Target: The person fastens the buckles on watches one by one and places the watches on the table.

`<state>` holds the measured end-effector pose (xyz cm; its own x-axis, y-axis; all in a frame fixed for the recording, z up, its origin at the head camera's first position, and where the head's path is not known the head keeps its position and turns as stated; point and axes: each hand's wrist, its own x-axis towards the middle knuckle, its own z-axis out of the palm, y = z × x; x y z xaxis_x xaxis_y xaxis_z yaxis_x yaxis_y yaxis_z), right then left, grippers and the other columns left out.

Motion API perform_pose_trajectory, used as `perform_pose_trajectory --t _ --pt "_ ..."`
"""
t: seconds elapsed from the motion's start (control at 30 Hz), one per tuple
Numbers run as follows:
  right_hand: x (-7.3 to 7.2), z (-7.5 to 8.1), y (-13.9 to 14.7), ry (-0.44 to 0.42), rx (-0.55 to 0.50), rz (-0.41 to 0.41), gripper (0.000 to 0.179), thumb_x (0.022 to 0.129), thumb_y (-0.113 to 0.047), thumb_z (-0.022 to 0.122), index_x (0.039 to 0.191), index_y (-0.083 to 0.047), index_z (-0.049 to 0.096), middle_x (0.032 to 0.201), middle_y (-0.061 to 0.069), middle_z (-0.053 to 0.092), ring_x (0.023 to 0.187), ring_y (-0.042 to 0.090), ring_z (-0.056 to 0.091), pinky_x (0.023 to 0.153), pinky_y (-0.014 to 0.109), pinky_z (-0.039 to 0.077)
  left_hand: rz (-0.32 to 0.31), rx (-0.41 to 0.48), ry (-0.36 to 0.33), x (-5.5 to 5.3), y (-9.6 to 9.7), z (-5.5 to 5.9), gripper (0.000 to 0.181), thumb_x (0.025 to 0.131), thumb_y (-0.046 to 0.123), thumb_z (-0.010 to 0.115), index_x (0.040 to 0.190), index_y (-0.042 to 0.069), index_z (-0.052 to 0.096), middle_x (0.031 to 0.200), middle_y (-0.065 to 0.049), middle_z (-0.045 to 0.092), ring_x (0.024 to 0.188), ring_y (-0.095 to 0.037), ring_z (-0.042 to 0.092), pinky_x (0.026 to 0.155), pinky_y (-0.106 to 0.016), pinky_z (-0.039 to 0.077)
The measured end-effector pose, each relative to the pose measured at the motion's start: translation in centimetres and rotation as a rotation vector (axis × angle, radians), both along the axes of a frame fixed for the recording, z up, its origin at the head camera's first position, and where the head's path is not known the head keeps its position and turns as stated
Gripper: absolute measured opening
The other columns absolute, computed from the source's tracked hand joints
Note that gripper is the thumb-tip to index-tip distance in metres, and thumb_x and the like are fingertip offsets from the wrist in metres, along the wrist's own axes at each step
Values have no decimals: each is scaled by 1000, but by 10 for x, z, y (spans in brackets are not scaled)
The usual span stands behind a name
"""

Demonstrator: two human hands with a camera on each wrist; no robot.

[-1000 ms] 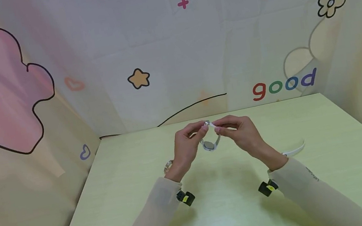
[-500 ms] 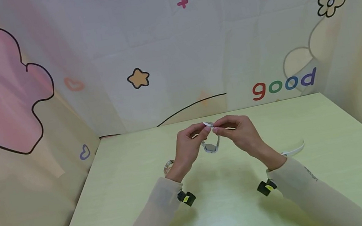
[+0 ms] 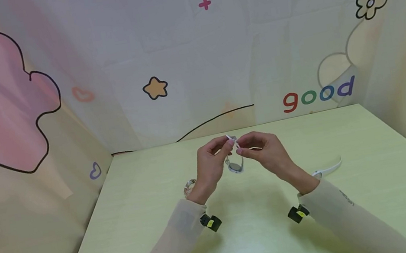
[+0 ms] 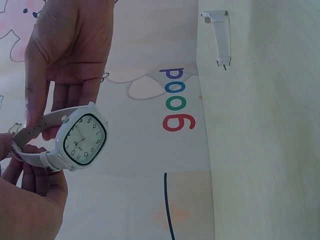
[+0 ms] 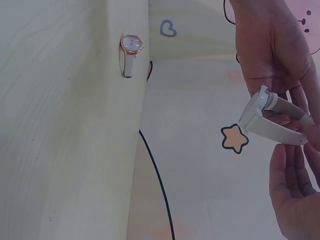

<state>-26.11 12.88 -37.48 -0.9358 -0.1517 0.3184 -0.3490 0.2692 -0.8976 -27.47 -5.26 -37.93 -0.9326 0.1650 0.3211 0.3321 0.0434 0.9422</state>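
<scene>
A white wristwatch (image 3: 236,168) hangs dial-down between both hands above the table, its strap looped upward. In the left wrist view its squarish dial (image 4: 84,140) has a dark outline and large numerals. My left hand (image 3: 209,166) pinches the strap near the top of the loop. Facing it, my right hand (image 3: 269,154) pinches the other strap part between thumb and fingers. The right wrist view shows the watch edge-on, with the white strap (image 5: 277,132) running to the fingers. Fingertips partly cover where the strap ends meet, so I cannot tell whether the end is threaded.
A rose-gold-rimmed watch (image 5: 131,45) lies on the pale table (image 3: 144,231) at the left, partly behind the left wrist. Another white-strapped watch (image 3: 329,168) lies at the right, partly behind the right wrist. A printed curtain (image 3: 184,50) stands behind the table.
The right hand has shifted slightly left and down, and its fingers have changed position on the strap. The strap ends now cross at a different angle. The left hand has barely moved.
</scene>
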Motion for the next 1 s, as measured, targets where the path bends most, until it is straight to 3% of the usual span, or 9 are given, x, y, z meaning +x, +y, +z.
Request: perform_pose_trajectory --t 0.17,0.4,0.7,1.0 --pt "2 -7 0 -46 5 10 31 88 -26 75 113 -10 69 113 9 71 104 23 69 87 28 57 25 56 5 -2 0 1 30 94 30 67 115 9 71 110 -12 71 89 -19 66 87 -33 56" --pt "3 -12 0 -60 -25 40 28 88 -21 74 112 -8 68 110 12 72 96 16 71 86 25 57 3 135 16 -3 -2 1 30 95 26 66 117 5 69 112 -15 70 88 -16 65 83 -23 56" --pt "2 -13 3 -21 -2 -3 29 89 -26 73 113 -9 70 111 9 71 104 21 68 88 29 56 1 136 -14 -2 -4 2 31 94 23 68 118 4 69 112 -17 70 85 -13 66 83 -24 57" --pt "3 -10 3 -2 -16 3 27 90 -24 73 112 -9 70 111 9 69 101 15 66 91 24 55 0 104 -24 0 -4 2 31 94 21 67 119 2 69 116 -16 70 87 -9 65 84 -24 57"
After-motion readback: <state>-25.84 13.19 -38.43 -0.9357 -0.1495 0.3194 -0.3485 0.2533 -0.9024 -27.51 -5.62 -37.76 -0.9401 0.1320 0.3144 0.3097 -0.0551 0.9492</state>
